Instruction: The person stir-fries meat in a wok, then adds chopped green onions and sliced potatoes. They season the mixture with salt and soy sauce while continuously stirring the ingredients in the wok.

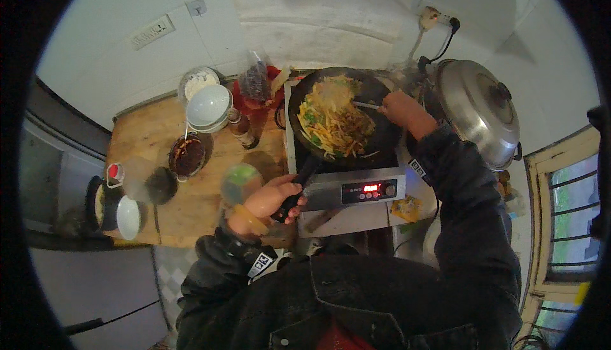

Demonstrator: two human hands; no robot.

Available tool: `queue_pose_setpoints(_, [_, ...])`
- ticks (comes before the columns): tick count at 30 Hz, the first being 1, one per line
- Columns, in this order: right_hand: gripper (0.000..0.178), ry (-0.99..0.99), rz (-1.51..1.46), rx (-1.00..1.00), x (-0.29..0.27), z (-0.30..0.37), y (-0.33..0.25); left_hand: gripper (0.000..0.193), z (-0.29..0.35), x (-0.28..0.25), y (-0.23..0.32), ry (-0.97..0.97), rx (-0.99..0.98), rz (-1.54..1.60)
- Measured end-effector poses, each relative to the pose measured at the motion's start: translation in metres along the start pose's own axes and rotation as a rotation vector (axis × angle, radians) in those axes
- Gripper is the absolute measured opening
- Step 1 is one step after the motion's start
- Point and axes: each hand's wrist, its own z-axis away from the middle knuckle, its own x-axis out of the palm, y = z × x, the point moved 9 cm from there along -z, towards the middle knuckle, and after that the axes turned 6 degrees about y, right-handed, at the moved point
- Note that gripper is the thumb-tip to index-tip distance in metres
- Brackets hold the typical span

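My left hand [273, 200] is wrapped round the black handle of a dark wok [385, 133], which sits on an induction cooker [374, 178] with a lit red display. In the wok lies a heap of yellowish strips of food [334, 124] with green bits and browner pieces. My right hand [404, 111] grips a spatula [368, 105] at the wok's right rim. Its metal shaft reaches into the food, where the blade is mostly hidden.
A large lidded steel pot [480, 111] stands close on the right. Left, the wooden table [140, 130] carries stacked white bowls [209, 105], a brown bottle [242, 127], a bowl of dark sauce [188, 156] and a white bowl [128, 217]. Plugs and a black cord [445, 47] hang behind.
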Motion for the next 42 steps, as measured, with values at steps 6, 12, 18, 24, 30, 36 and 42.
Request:
queue_pose_setpoints(6, [0.031,0.044,-0.024,-0.023,-0.070,0.025,-0.038,0.034,0.001,0.001,-0.001,0.014,-0.004,0.039])
queue_pose_setpoints(12, [0.029,-0.139,-0.022,-0.066,-0.085,0.042,-0.083,0.034,0.002,0.003,0.002,-0.006,0.007,0.022])
queue_pose_setpoints(18, [0.024,-0.042,0.047,-0.095,-0.045,0.035,-0.090,0.033,0.001,0.004,0.002,-0.024,0.006,0.003])
queue_pose_setpoints(24, [0.020,0.046,0.181,0.037,-0.070,0.027,-0.023,0.030,-0.001,-0.002,-0.002,0.007,0.000,0.016])
queue_pose_setpoints(30, [0.015,0.187,0.396,0.018,-0.099,-0.008,0.015,0.030,-0.002,-0.001,-0.002,-0.018,0.001,0.013])
queue_pose_setpoints(36, [0.010,0.142,0.355,-0.286,-0.043,-0.043,-0.032,0.033,0.002,0.002,0.000,-0.016,-0.025,0.015])
queue_pose_setpoints(42, [0.016,0.153,0.246,-0.215,-0.096,0.026,-0.039,0.024,0.001,-0.002,0.004,0.015,0.005,-0.031])
